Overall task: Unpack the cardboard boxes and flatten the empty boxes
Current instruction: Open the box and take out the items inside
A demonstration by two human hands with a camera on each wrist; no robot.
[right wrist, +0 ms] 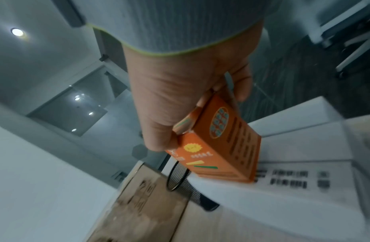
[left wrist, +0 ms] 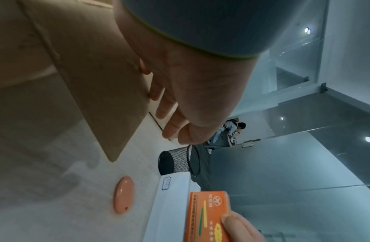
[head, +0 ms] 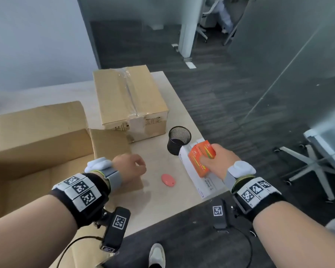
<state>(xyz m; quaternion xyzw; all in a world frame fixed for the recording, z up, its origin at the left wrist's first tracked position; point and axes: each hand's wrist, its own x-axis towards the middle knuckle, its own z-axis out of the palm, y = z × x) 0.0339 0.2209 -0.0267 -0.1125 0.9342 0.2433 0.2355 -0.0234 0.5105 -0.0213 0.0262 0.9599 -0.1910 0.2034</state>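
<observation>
Both forearms reach over the pale table (head: pixel 155 200). Right hand (head: pixel 219 160) pinches a small orange carton (head: pixel 201 157) above a flat white box (head: pixel 193 171); left hand (head: pixel 129 165), loosely curled and holding nothing, hovers beside the open brown cardboard box (head: pixel 39 151). Behind sits a taped brown cardboard box (head: pixel 128 97).

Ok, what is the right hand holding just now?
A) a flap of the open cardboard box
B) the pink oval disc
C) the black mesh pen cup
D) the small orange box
D: the right hand grips the small orange box over the white box; the other things sit untouched.
</observation>
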